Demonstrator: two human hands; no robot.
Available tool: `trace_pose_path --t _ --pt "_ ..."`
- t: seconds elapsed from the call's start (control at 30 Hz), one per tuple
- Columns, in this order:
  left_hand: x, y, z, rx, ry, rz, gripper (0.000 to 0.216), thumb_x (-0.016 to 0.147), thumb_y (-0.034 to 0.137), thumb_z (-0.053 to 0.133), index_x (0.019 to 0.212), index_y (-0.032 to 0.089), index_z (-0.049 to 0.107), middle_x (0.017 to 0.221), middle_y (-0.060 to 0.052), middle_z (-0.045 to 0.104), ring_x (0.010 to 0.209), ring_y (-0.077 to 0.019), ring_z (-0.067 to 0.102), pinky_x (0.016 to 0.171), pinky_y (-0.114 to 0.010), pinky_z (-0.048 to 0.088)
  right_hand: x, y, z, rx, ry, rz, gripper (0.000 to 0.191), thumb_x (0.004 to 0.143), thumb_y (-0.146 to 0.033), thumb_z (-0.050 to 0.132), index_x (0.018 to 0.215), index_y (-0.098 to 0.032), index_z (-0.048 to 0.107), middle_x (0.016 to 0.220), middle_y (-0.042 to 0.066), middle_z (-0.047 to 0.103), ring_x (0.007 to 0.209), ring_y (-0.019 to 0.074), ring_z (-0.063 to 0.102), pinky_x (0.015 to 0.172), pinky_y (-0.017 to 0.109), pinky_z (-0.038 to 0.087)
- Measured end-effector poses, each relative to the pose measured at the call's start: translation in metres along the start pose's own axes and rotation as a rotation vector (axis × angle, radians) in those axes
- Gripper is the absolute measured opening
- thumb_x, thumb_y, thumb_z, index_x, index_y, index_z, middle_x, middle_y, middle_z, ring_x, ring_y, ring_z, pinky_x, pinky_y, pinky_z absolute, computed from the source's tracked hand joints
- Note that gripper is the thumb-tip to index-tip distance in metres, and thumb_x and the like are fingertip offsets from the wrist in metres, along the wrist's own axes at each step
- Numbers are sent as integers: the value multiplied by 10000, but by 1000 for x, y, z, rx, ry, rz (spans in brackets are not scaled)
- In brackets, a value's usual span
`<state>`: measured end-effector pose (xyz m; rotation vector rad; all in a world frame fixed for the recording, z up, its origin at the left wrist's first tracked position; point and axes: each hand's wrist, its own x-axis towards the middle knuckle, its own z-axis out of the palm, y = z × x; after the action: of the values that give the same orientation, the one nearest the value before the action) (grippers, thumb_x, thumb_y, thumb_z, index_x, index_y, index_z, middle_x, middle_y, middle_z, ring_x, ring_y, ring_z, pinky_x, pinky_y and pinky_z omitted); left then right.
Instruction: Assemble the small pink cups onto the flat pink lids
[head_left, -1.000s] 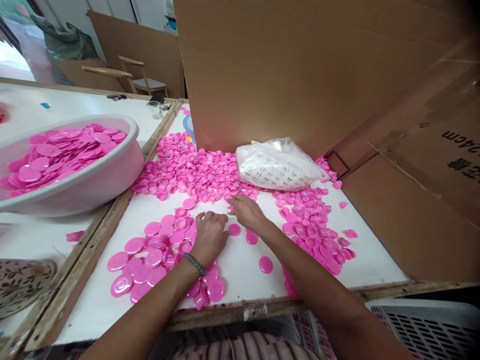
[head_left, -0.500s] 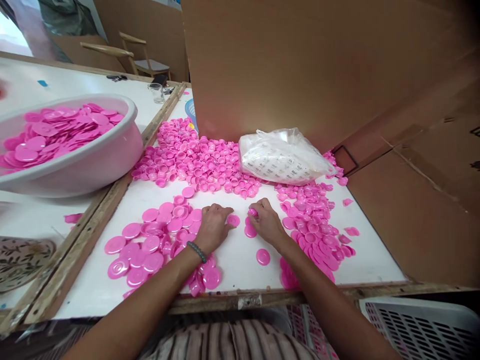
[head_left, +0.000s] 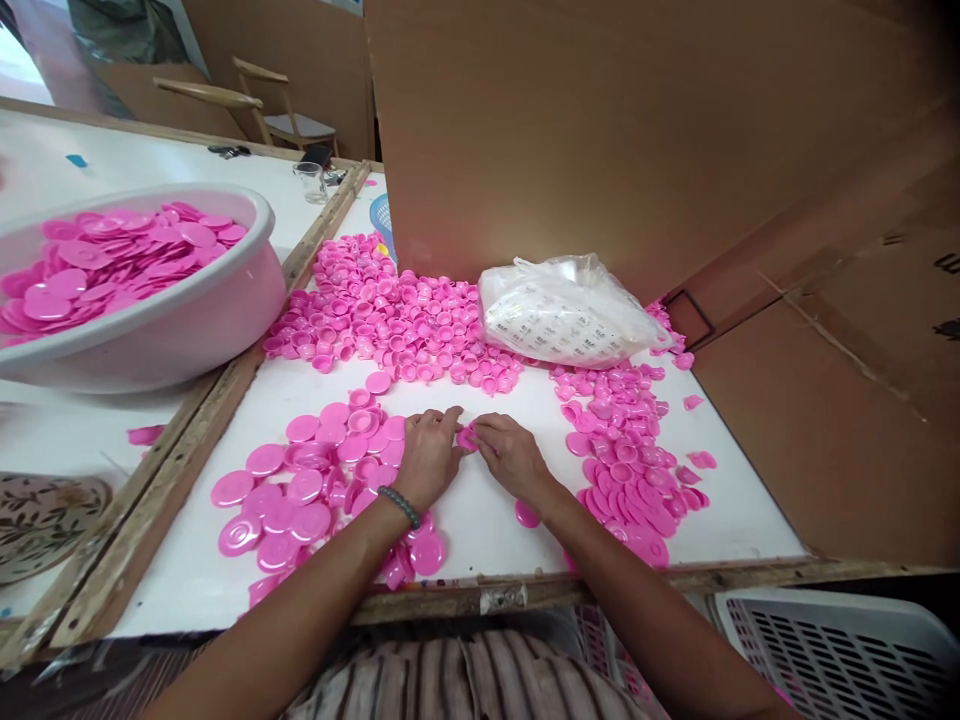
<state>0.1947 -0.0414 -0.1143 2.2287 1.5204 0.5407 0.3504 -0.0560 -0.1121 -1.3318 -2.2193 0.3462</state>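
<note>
My left hand (head_left: 427, 455) and my right hand (head_left: 510, 455) meet over the white table (head_left: 480, 530), fingertips pinched together on a small pink plastic piece (head_left: 466, 437). Flat pink discs (head_left: 300, 490) lie spread under and left of my left hand. A heap of small pink caps (head_left: 390, 325) lies beyond my hands. More pink pieces (head_left: 630, 470) are scattered right of my right hand. One pink disc (head_left: 526, 515) peeks out by my right wrist.
A pink basin (head_left: 187, 320) full of pink discs stands on the left table. A clear plastic bag (head_left: 562, 310) of white parts rests against the tall cardboard sheet (head_left: 637, 140). A white crate (head_left: 847, 650) sits at lower right. A wooden frame (head_left: 187, 450) edges the table.
My right hand came back from the cap heap with a small pink piece and moved left to meet my left hand; both now pinch one piece together. The camera tilted slightly down.
</note>
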Motion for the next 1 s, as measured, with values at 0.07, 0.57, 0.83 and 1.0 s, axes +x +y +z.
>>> trace_pose_path --t 0.07,0.57,0.83,1.0 --pt "0 0 0 -9 -19 -25 465 738 211 640 1149 187 423 939 -31 662 978 -194 501 863 -356 298 0 -2 0 -79 -47 -51 248 883 -122 368 849 -175 607 925 60 599 849 155 523 724 284 457" --pt "3 -4 4 39 -31 -46 422 784 190 537 1183 149 404 876 -58 641 941 -198 523 837 -332 314 -7 -7 14 -78 31 -67 269 865 -91 386 990 -191 602 998 64 589 900 167 531 738 299 485" --pt "3 -3 2 30 -49 -43 457 764 174 551 1196 150 404 885 -60 641 951 -205 521 832 -339 322 -11 -16 17 -262 -116 -71 335 871 -66 310 1094 -151 544 986 103 574 868 208 485 733 346 463" --pt "3 -1 -6 14 -83 3 501 749 185 598 1212 184 408 934 -62 645 992 -213 508 831 -343 362 -2 -15 12 -67 -22 41 281 853 -83 378 963 -186 615 944 71 597 844 176 527 687 303 459"
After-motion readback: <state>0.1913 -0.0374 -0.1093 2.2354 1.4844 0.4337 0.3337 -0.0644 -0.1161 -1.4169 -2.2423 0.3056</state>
